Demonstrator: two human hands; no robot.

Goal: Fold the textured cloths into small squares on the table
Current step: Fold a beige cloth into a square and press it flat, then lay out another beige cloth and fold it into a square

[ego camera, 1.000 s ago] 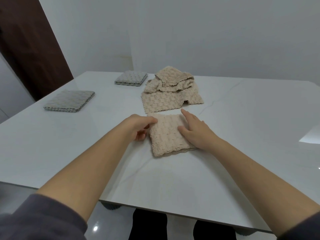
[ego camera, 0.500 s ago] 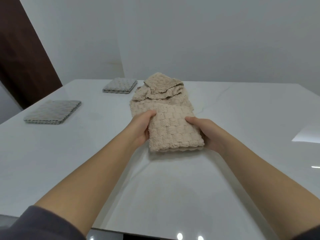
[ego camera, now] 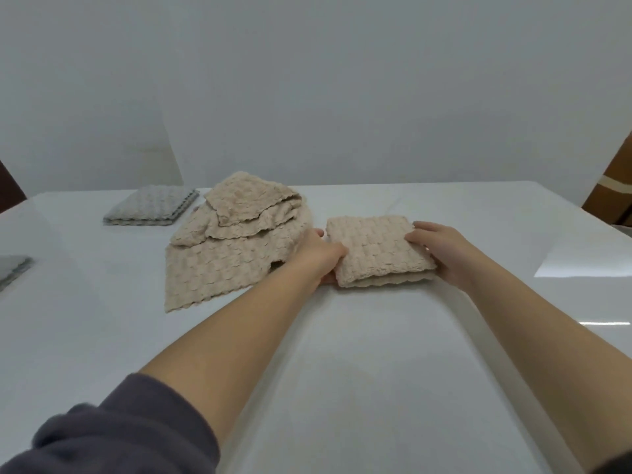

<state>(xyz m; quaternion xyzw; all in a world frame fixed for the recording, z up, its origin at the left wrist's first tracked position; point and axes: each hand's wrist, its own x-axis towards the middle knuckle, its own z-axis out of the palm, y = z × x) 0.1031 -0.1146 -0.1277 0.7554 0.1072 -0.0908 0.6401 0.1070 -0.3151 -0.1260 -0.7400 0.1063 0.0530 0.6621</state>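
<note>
A beige textured cloth folded into a small square (ego camera: 378,249) rests on the white table (ego camera: 342,354), right of centre. My left hand (ego camera: 318,256) grips its left edge, thumb on top. My right hand (ego camera: 441,253) grips its right edge, fingers on top. Left of it lies a pile of unfolded beige textured cloths (ego camera: 232,237), one spread flat with others crumpled on top.
A folded grey cloth (ego camera: 152,210) sits at the back left of the table. Another grey folded cloth (ego camera: 12,271) shows at the left edge. A brown cardboard box (ego camera: 614,193) stands beyond the table's right corner. A white wall is behind.
Both hands took the folded beige square by its sides, lifted it from in front of the pile and carried it to the right of the pile. My view turned right.
</note>
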